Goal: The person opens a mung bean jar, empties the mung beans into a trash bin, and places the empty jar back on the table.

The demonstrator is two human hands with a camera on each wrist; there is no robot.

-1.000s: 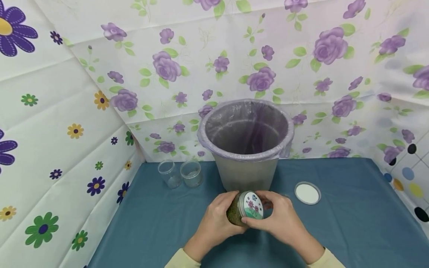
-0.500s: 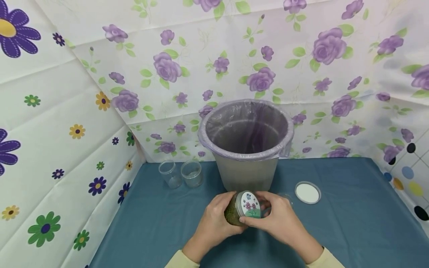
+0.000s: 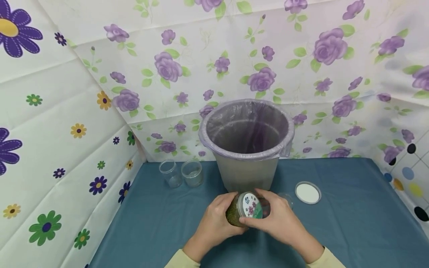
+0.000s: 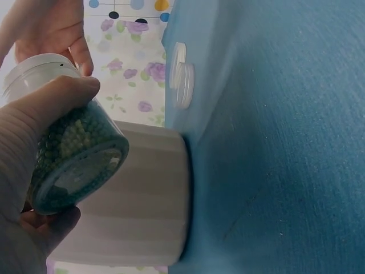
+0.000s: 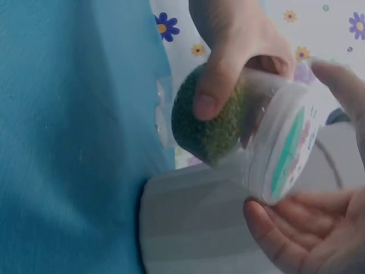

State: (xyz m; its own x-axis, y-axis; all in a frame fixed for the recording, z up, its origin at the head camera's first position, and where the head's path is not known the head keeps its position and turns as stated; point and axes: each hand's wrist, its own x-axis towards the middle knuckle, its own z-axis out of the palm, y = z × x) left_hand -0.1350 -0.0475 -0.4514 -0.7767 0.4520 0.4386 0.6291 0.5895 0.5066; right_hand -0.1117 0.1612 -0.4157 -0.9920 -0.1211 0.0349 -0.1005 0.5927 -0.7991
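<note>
A clear plastic jar point(image 3: 232, 213), partly filled with small round green grains point(image 4: 74, 137), is tilted in front of the bin with its lidded end to the right. My left hand point(image 3: 217, 216) grips the jar's body, thumb on one side and fingers round the other. The screw lid point(image 3: 251, 206) bears a white label with pink flowers and a green patch. My right hand point(image 3: 276, 212) holds this lid by its rim, with the thumb at the near edge and the fingers at the far side. In the right wrist view the lid sits on the jar's mouth.
A grey bin point(image 3: 248, 175) with a purple liner stands right behind the hands. Two clear empty jars point(image 3: 171, 175) point(image 3: 192, 175) are left of it. To the right lie a white-faced lid point(image 3: 307, 192) and a clear lid point(image 3: 289, 199), partly behind my right hand. Floral sheets surround the blue-covered table point(image 3: 342, 223).
The lid's label has turned anticlockwise, its green patch swinging to the right. Both hands stay nearly in place around the jar.
</note>
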